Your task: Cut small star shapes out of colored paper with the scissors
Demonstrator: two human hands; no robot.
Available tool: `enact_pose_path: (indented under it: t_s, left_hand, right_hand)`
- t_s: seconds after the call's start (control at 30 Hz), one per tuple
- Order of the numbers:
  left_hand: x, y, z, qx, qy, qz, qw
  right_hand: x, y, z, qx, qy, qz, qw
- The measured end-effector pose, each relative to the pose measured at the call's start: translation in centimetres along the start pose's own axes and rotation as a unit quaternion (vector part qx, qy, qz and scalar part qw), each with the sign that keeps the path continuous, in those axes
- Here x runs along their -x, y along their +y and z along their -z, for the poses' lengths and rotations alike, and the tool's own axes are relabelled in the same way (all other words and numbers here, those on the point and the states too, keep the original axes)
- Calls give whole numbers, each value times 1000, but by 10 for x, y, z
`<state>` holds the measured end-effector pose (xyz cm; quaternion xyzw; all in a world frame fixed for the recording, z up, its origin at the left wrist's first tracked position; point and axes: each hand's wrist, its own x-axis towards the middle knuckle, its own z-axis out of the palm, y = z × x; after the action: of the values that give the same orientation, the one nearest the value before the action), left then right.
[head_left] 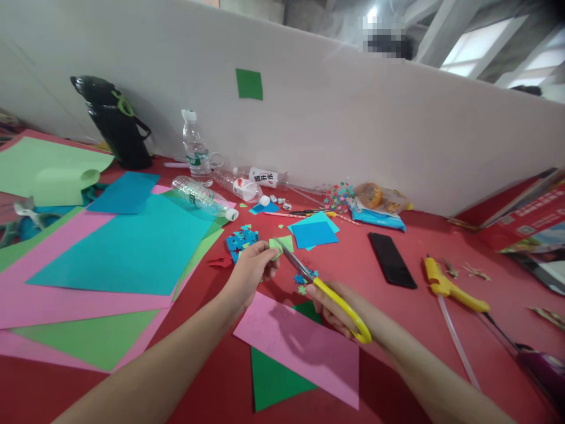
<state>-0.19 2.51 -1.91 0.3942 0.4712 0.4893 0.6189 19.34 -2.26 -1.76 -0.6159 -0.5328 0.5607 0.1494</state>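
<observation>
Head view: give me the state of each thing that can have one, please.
Yellow-handled scissors: held in right hand, blades at the paper
Small light-green paper: pinched in left hand
Rear water bottle: upright, capped
Front water bottle: on its side, capped
Black thermos jug: upright, lid on
Smartphone: flat, screen dark
Glue gun: on its side, heat unclear
Large light-green sheet: partly curled

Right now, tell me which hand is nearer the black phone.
Right. The right hand is left of the black phone, toward the person; the left hand is farther left.
</observation>
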Motion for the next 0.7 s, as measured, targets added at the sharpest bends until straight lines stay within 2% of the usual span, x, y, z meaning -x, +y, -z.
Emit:
enact_pose_path:
  t_s: [0.13, 0.4, 0.53, 0.7]
  left_hand:
    - [-1, 3, 1, -26, -15, -8, 1000]
    - [-2, 0, 0, -33, -8, 9, 999]
    - [0, 2, -1, -43, -25, 12, 999]
    - [7, 5, -5, -97, -133, 39, 986]
  right_hand:
    - [1, -1, -1, -39, -7, 6, 999]
    - [1, -8, -2, -30, 3, 1, 1000]
    - [-2, -7, -2, -96, 12, 82, 992]
    - [-2, -7, 2, -93, 63, 181, 977]
